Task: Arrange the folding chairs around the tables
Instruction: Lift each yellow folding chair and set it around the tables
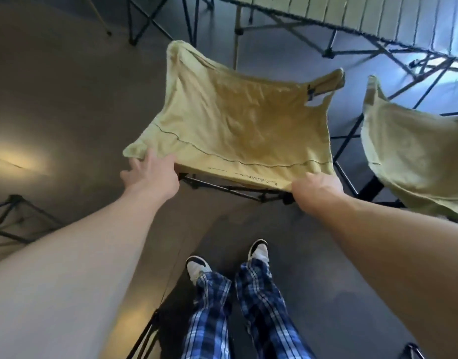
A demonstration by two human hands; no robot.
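A folding chair [238, 120] with a tan fabric seat and black frame stands unfolded in front of me, its backrest edge nearest. My left hand [151, 174] rests at the backrest's left corner, fingers spread against the fabric. My right hand [317, 186] grips the backrest's right corner. A slatted folding table [352, 14] on black crossed legs lies beyond the chair at the top right. A second tan folding chair [414, 154] stands to the right, close to the first.
Black frames of more chairs show at the top left [142, 19], at the left edge [13, 218] and by my feet [145, 335]. My legs in blue plaid trousers [238, 312] stand behind the chair. Dark floor stretches to the left.
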